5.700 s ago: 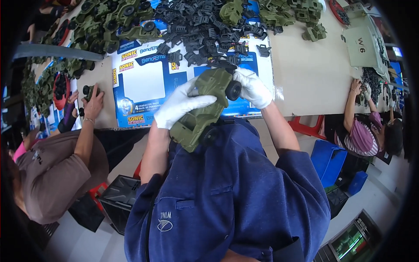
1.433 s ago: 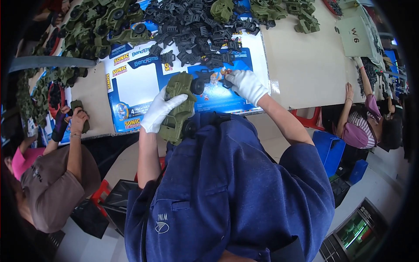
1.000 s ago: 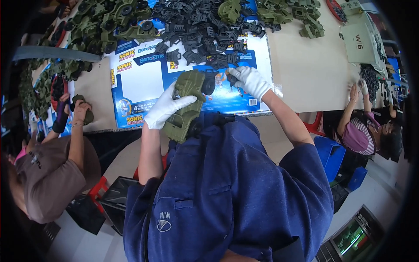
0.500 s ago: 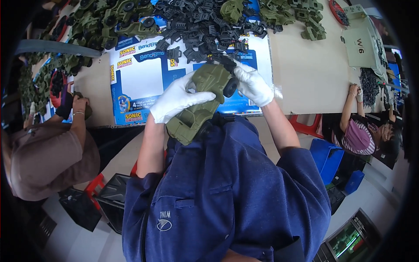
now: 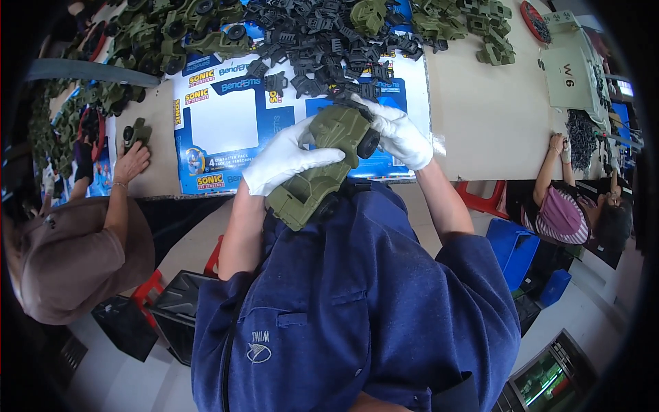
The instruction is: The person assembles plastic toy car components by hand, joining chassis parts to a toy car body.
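The left hand clamps the car over the near edge of the worktop, apparently steadying it for the right hand at its front, whose grip I cannot tell.

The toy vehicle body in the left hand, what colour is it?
Olive green; the toy vehicle body shows best in the head view.

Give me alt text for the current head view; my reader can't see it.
A white-gloved left hand grips an olive-green plastic toy vehicle with black wheels; the white-gloved right hand is at its far end. Beyond, small black plastic parts lie heaped on a blue-and-white printed sheet, with more olive-green toy vehicles piled upper left.
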Action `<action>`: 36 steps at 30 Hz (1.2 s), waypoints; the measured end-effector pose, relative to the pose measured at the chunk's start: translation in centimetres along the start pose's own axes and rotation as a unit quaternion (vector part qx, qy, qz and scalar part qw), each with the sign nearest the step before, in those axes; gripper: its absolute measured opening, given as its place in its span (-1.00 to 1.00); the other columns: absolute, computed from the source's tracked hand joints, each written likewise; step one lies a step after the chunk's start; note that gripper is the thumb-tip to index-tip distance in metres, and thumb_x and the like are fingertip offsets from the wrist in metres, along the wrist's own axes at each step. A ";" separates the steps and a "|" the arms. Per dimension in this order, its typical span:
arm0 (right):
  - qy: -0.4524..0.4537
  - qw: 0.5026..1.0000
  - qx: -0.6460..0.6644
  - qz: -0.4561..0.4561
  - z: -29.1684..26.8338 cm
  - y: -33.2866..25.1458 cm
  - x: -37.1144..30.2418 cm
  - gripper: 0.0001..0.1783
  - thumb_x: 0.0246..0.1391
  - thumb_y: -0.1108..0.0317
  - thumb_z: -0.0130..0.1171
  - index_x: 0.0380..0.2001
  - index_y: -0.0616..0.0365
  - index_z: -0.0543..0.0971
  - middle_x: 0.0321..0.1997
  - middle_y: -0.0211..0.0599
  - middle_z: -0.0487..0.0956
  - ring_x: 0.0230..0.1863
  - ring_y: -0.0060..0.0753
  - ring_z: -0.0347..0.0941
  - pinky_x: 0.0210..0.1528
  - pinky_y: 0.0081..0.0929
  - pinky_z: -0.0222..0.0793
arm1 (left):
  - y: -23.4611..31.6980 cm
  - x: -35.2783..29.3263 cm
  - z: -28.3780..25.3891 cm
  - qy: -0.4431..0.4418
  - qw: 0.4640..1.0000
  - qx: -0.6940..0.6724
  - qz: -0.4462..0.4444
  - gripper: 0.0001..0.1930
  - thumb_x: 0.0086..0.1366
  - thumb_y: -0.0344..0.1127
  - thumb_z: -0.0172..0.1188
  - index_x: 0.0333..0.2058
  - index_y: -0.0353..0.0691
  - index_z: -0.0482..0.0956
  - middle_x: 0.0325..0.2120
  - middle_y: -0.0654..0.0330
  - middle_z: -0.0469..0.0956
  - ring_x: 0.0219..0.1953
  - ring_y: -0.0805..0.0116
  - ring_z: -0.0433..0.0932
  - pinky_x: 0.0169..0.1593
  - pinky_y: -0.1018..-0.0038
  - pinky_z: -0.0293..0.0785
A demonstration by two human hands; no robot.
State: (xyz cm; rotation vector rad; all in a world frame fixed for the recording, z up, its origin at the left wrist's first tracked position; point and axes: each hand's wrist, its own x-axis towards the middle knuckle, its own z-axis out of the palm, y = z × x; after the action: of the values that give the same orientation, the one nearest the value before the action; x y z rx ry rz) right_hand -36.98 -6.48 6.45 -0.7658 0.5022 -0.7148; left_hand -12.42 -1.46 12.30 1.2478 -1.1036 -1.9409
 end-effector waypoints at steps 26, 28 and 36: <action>0.107 0.788 -0.538 -0.278 6.4 -0.5 1.9 0.00 -0.26 -0.03 0.45 0.22 0.27 0.31 0.24 0.07 0.41 0.25 0.12 0.34 0.31 -0.18 0.21 | -2.0 3.6 1.3 0.171 0.926 0.053 0.331 -0.18 0.24 0.37 0.07 0.13 -0.31 0.39 0.01 0.05 0.50 0.07 0.25 0.47 0.17 0.38 0.32; 0.187 0.775 -0.499 -0.339 7.4 1.1 2.6 -0.24 -0.06 -0.03 0.31 0.08 0.28 0.38 0.13 0.12 0.49 0.10 0.12 0.45 0.18 -0.15 0.33 | -2.1 4.1 1.1 0.194 0.901 0.096 0.376 -0.42 0.33 0.12 0.08 0.00 -0.34 0.48 -0.10 -0.01 0.54 -0.04 0.15 0.54 0.06 0.39 0.39; 0.279 0.817 -0.456 -0.215 6.4 3.4 2.3 -0.42 0.11 0.04 0.19 0.02 0.33 0.46 0.09 0.10 0.52 0.10 0.01 0.45 0.19 -0.21 0.30 | -4.1 6.4 0.6 0.190 0.946 0.093 0.246 -0.69 0.38 -0.19 0.03 -0.15 -0.33 0.56 -0.19 -0.02 0.58 -0.08 0.13 0.56 0.03 0.37 0.42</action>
State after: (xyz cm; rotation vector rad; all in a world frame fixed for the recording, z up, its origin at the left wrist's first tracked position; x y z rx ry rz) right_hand -30.05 -3.57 7.57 -1.6173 1.2855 -1.1462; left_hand -15.62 -4.37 6.03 1.2300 -1.2623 -1.1905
